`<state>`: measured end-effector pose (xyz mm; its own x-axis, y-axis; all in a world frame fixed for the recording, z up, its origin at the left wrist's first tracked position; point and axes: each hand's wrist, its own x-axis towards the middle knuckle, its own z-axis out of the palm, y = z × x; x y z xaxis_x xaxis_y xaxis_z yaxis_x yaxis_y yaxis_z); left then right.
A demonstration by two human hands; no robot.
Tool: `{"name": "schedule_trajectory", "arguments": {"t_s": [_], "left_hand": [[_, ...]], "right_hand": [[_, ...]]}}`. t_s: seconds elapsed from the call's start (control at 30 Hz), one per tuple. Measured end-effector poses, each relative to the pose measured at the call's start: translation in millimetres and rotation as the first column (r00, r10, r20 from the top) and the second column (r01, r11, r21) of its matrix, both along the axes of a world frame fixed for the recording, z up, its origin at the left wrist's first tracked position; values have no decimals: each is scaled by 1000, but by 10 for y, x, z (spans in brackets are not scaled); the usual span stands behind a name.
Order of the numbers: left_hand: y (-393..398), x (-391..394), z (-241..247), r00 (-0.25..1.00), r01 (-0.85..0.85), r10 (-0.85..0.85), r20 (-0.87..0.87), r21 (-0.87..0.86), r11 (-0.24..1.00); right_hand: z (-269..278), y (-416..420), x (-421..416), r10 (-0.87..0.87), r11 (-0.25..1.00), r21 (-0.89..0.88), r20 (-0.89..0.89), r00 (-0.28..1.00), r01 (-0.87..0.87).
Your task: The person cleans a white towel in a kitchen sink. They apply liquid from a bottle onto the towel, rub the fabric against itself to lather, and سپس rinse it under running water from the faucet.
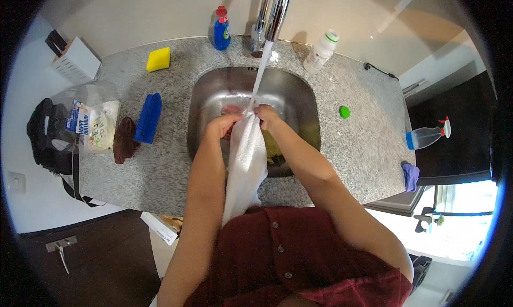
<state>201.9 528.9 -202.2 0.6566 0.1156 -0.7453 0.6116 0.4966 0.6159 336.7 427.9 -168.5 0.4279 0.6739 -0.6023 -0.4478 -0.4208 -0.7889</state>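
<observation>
Both of my hands grip the upper end of a long white cloth (247,147) over a stainless steel sink (208,82). My left hand (224,125) pinches its left side, and my right hand (267,115) holds the right side. Water (259,75) runs from the chrome faucet (278,16) onto the cloth between them. The cloth hangs over the sink's front rim towards my body. Yellowish-green material (273,147) lies in the basin below my right forearm. Something reddish (232,108) shows behind my left hand, too unclear to name.
Left on the granite counter (160,179) are a yellow sponge (158,59), a blue cloth (148,118), a brown cloth (125,141) and a cake box (100,127). Behind the sink stand a dish soap bottle (222,30) and a white bottle (322,50). A green cap (344,112) lies right.
</observation>
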Motion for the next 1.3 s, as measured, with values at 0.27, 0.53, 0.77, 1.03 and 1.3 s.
{"name": "schedule_trajectory", "arguments": {"t_s": [0.27,0.53,0.77,1.03,1.3], "left_hand": [[127,116,-73,909,-394,407,88,-132,909],[-101,335,-125,974,-156,167,153,-80,985],[7,320,-483,901,-328,389,193,-284,901],[-164,527,-24,943,-130,162,290,-126,983],[-272,503,144,877,-209,329,351,-339,917]], "right_hand": [[-153,327,-181,-294,955,26,-70,953,296],[-403,257,47,-173,974,132,-84,981,183],[143,-25,-662,-238,962,17,-441,865,273],[2,-288,-684,-168,950,123,-573,802,287],[-74,-304,-441,-185,890,241,-583,791,386]]}}
